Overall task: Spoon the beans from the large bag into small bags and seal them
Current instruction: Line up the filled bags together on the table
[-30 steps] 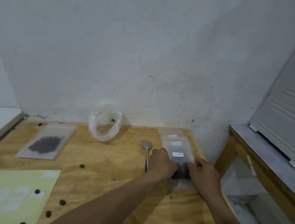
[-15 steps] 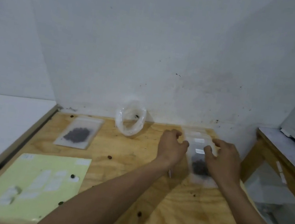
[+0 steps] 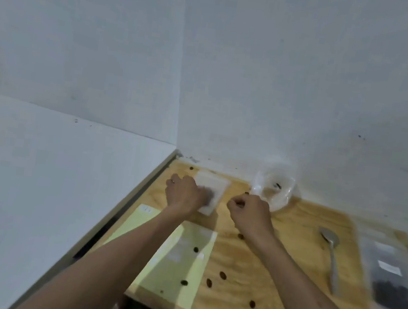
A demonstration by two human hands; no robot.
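A small clear plastic bag of dark beans [image 3: 211, 193] was gripped under the left hand [image 3: 184, 194] fingers; right hand [image 3: 250, 212] fingers curled, nothing visibly held. Recommended: lift flat, mouth kept upward.

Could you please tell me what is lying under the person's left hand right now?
The left hand rests on a small clear plastic bag holding a dark patch of beans, flat on the plywood table. The bag's near left part is hidden beneath the hand.
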